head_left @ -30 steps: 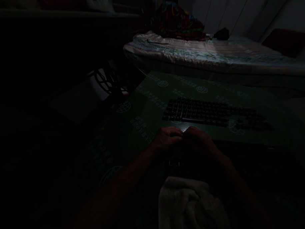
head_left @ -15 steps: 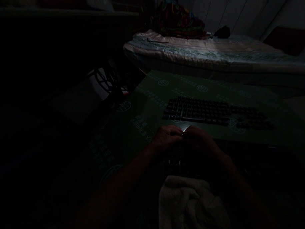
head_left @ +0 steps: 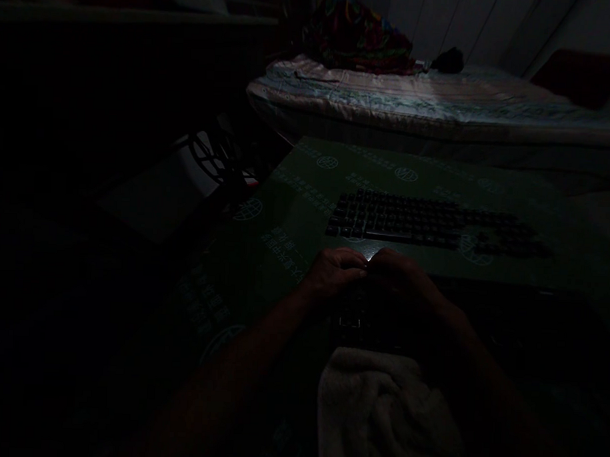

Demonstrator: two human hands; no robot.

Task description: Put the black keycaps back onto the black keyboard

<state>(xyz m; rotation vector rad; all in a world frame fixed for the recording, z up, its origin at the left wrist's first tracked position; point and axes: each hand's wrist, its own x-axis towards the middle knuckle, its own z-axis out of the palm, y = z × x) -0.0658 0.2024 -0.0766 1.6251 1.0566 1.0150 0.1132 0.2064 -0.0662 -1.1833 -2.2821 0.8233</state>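
In dim light, my left hand point(head_left: 333, 269) and my right hand point(head_left: 401, 275) meet at their fingertips above the left end of a dark keyboard base point(head_left: 522, 316). The fingers of both are closed in a pinch; whatever is between them is hidden or too small to make out. Just beyond the hands, black keycaps point(head_left: 400, 218) lie in keyboard-shaped rows on a green printed board point(head_left: 296, 208), its print showing through the gaps. A pale cloth point(head_left: 379, 404) lies crumpled on the near side of the base, between my forearms.
Behind the board stands a bed point(head_left: 439, 106) with a striped cover and a heap of colourful fabric point(head_left: 362, 37). A dark table-like edge point(head_left: 142, 16) runs along the upper left. Below it is a black spoked wheel point(head_left: 207, 158).
The hands stay together in nearly the same place, with only a slight shift of the fingers. The view has tilted very slightly.
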